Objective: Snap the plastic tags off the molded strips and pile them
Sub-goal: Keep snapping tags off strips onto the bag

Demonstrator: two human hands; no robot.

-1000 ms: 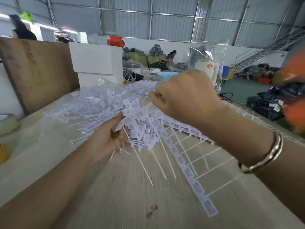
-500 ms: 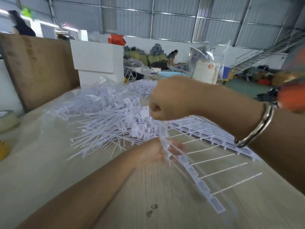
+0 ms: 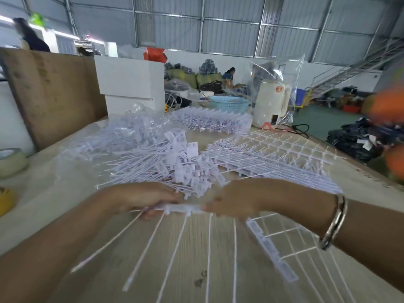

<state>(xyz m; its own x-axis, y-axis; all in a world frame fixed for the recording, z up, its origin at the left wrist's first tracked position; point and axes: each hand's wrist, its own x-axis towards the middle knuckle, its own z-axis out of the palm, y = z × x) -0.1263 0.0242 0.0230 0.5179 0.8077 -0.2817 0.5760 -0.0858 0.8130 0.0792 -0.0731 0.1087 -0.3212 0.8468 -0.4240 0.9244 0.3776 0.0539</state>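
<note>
1. Head view: my left hand [image 3: 140,200] and right hand [image 3: 238,202] each curl their fingers round one end of a molded strip [image 3: 182,208], held level over the table [image 3: 218,248], likely to bend and snap it.
2. Tag tails hang toward me.
3. Loose pile of tags [image 3: 175,162] sits just beyond the hands, so drops are short.
4. Unbroken strips [image 3: 273,154] wait right of the pile.

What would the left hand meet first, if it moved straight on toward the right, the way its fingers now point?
Likely the right hand: the left hand faces it along the molded strip both grip. Depth looks equal, though motion blur leaves this unsure.
</note>
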